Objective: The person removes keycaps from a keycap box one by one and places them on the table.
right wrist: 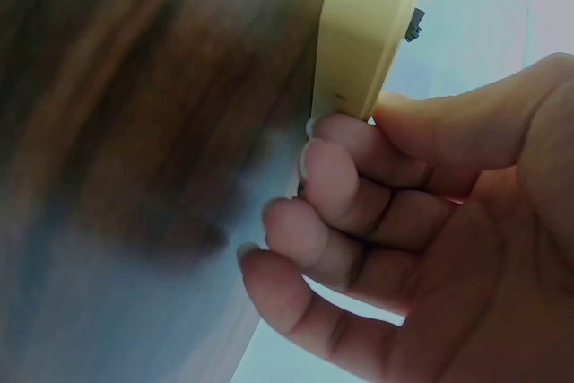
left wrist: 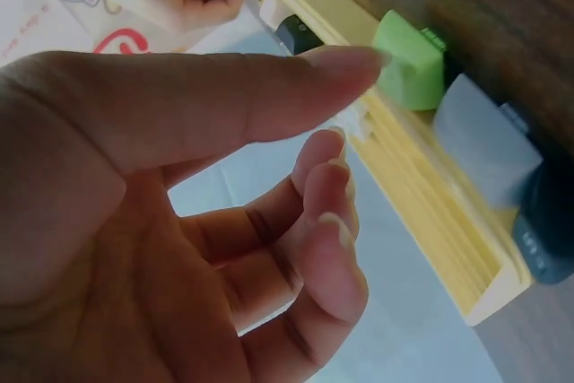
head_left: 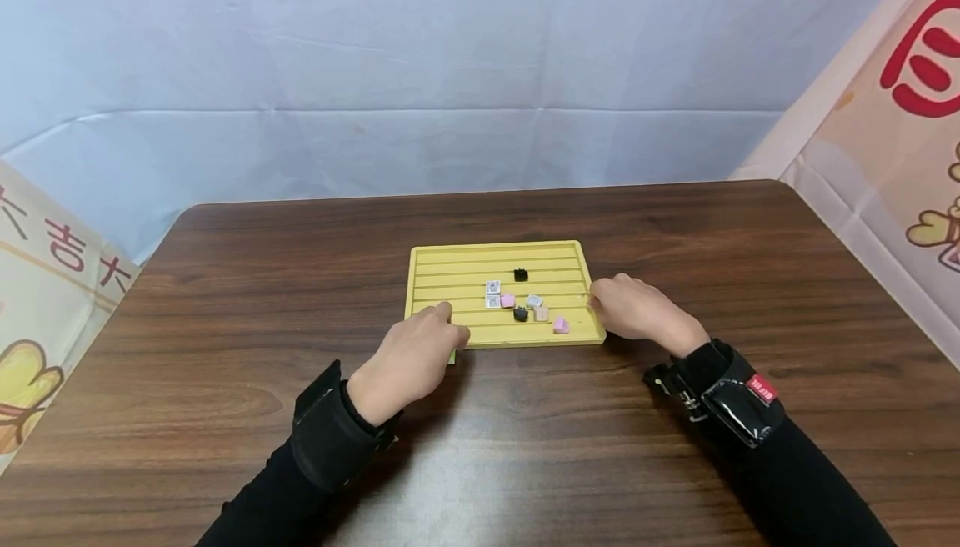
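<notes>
In the head view, the yellow tray point(head_left: 450, 258) lies on the table point(head_left: 225, 297) between left hand point(head_left: 411, 353) and right hand point(head_left: 636, 307), probably for easy reach; the left covers its near-left corner. At the left wrist, the thumb meets a green piece point(left wrist: 411, 60) — forefinger hidden, so I cannot tell any pinch. At the right wrist, thumb and forefinger pinch the tray's side, likely steadying it — its far end is cut off.
</notes>
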A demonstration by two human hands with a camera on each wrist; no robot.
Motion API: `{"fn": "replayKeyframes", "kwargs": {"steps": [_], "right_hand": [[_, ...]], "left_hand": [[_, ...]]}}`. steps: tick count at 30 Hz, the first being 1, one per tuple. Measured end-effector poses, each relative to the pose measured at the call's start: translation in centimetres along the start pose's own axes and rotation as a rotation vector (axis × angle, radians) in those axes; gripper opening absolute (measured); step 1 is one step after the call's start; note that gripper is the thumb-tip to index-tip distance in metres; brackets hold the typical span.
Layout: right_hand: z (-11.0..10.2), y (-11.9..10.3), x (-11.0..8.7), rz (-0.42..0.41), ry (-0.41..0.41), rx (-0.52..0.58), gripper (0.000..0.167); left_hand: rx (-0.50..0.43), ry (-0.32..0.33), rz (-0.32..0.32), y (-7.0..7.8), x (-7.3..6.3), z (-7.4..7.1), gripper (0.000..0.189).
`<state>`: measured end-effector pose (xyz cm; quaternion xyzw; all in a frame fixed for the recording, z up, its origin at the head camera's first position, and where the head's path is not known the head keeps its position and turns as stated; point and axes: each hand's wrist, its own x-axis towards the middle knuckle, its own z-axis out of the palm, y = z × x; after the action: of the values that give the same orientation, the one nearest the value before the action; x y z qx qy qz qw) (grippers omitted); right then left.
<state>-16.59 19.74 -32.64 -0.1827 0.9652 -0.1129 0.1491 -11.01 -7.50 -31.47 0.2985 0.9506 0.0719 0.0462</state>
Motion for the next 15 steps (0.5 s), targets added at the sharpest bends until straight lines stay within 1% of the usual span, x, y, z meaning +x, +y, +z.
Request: {"fn": "replayKeyframes", "kwargs": {"steps": [5, 11, 15], "right_hand": [[0.03, 0.01, -0.05, -0.003, 0.006, -0.002, 0.014], [0.01, -0.02, -0.06, -0.003, 0.008, -0.003, 0.014], [0.01, -0.02, -0.04, -0.002, 0.001, -0.002, 0.014]], "left_hand": [[-0.018, -0.014, 0.000, -0.09, 0.10, 0.36, 0.020], [-0.022, -0.037, -0.031, -0.19, 0.14, 0.45, 0.019], [-0.017, -0.043, -0.035, -0.22, 0.15, 0.45, 0.019]]}}
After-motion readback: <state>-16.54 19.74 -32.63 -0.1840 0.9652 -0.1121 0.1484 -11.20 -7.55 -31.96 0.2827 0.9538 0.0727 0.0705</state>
